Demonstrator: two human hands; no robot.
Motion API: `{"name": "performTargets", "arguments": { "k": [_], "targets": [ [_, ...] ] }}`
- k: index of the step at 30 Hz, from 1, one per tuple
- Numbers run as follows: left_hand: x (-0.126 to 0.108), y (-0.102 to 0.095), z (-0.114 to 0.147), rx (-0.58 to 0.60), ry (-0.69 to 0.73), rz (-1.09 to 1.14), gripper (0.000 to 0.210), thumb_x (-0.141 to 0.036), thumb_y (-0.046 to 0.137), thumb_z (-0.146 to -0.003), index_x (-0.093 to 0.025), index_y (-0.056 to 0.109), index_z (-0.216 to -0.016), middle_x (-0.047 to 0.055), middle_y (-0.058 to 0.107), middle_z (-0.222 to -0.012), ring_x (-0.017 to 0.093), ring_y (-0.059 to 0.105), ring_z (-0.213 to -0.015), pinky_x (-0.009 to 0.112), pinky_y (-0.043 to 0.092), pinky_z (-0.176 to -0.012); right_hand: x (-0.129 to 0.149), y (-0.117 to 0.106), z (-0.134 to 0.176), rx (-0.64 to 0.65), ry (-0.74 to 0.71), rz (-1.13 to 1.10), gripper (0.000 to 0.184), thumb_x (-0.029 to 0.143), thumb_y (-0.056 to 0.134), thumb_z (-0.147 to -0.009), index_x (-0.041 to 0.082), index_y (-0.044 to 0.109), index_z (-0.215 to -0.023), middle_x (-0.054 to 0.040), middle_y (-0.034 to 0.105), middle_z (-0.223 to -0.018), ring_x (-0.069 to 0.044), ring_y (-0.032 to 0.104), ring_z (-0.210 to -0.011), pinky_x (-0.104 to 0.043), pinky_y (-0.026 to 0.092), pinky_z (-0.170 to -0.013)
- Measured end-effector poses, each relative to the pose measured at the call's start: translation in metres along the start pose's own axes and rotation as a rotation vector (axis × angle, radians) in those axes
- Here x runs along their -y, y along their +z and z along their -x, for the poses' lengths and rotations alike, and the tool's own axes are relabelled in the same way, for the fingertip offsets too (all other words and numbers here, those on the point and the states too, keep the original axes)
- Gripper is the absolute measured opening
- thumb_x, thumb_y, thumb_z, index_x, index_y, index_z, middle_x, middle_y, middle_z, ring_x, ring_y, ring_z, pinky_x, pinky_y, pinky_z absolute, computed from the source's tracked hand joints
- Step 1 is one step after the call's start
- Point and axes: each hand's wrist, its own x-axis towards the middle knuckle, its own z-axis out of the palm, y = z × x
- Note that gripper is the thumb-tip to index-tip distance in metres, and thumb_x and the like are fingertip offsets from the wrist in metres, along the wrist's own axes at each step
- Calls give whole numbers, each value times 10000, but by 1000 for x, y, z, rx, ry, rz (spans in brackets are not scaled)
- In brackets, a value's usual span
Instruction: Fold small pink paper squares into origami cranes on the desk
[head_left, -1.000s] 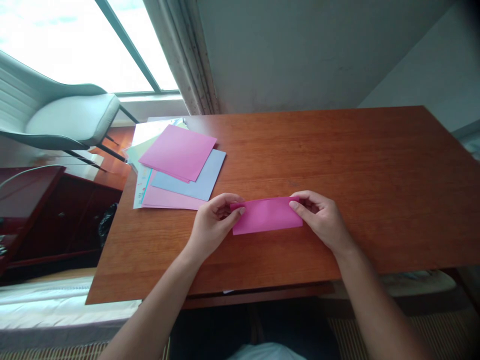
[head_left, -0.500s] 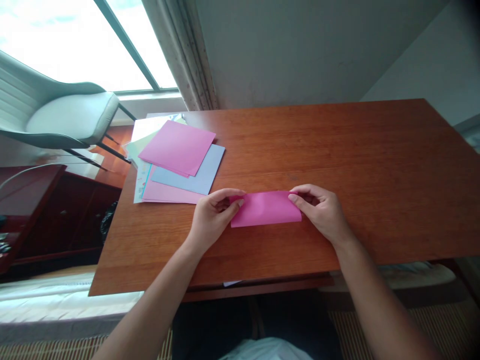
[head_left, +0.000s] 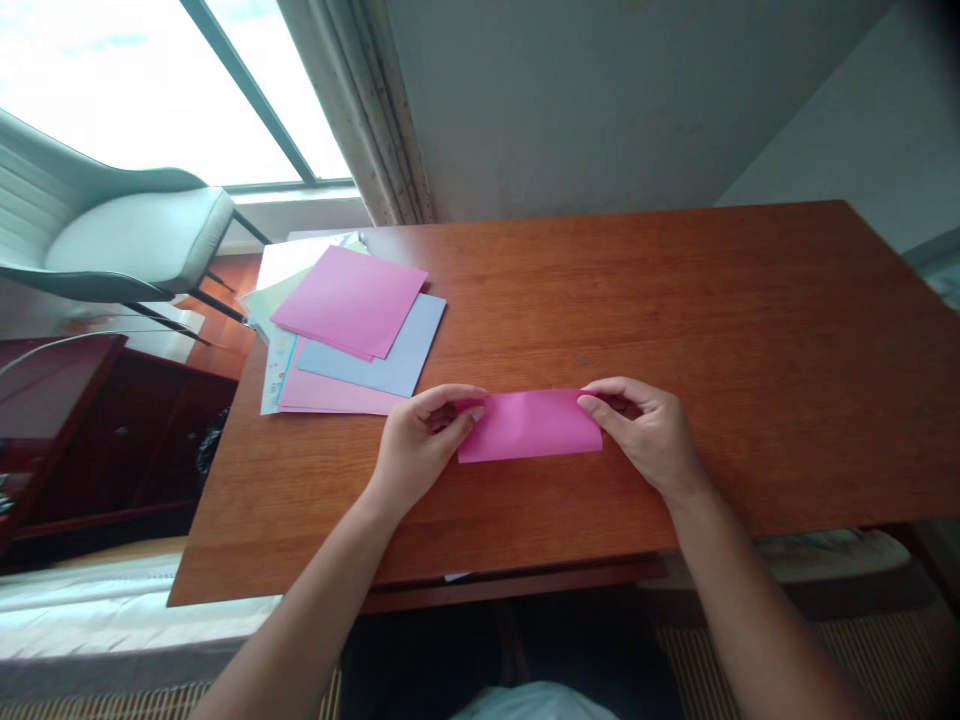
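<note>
A folded pink sheet of paper lies between my hands near the front of the wooden table, its long side running left to right. My left hand pinches its upper left corner between thumb and fingers. At the opposite upper corner, my right hand has its thumb on top and its fingers behind the edge. Both hands are closed on the paper, and the fingertips behind it are partly hidden.
Left of my hands lies a pile of coloured paper: a pink sheet on top, a grey-blue sheet below and other sheets underneath. A pale chair stands beyond the table's left edge, near a window. A curtain hangs behind.
The view has shifted slightly, so the table and pile sit a little lower and further left. Both hands keep their hold on the pink paper, with hardly any other movement.
</note>
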Motion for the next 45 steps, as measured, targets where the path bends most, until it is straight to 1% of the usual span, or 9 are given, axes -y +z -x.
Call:
{"name": "performTargets", "arguments": {
  "k": [13,22,26,34,40,43,45],
  "targets": [
    [-2,1,0,-17,-20,0,197,-247,755,-796,-177,772,-979,78,775,-999,208,726,-921,299,586,-835,0,0,0,19,17,-13,163,396,765,-816,242,741,-862,-30,757,-851,-197,706,-785,-322,607,-707],
    [-1,1,0,-4,-1,-3,190,-234,745,-813,-181,764,-994,72,773,-1015,201,726,-935,292,583,-855,0,0,0,20,16,-19,154,387,764,-817,241,738,-855,-24,753,-840,-190,702,-783,-312,600,-712],
    [-1,1,0,-10,-12,-15,197,-247,747,-808,-180,765,-992,77,775,-1015,209,727,-936,311,587,-871,0,0,0,12,17,-7,171,407,763,-812,241,737,-849,-27,751,-840,-195,699,-782,-317,598,-704],
    [2,1,0,-2,8,1,187,-241,748,-811,-180,761,-987,71,774,-1018,203,728,-941,301,590,-865,1,0,-1,11,-6,30,187,430,748,-828,243,735,-830,-27,745,-824,-196,696,-771,-314,589,-686],
    [1,1,0,-12,-14,-34,252,-261,780,-795,-182,757,-1033,62,779,-958,183,739,-856,256,596,-758,0,-4,-1,-1,-24,47,146,395,756,-826,249,750,-828,-23,750,-822,-198,697,-761,-317,579,-673],
    [1,1,0,-20,-8,-51,229,-271,787,-791,-179,768,-1000,65,781,-956,186,739,-857,257,596,-765,1,-5,-1,1,-18,42,119,373,760,-824,254,752,-823,-17,750,-815,-193,695,-756,-311,577,-670],
    [0,1,0,-21,-8,-45,240,-273,784,-794,-180,769,-1015,62,783,-947,185,739,-838,254,596,-744,1,-5,-1,5,-10,29,108,364,762,-823,256,752,-823,-13,750,-814,-189,695,-756,-306,575,-674]
  ]
}}
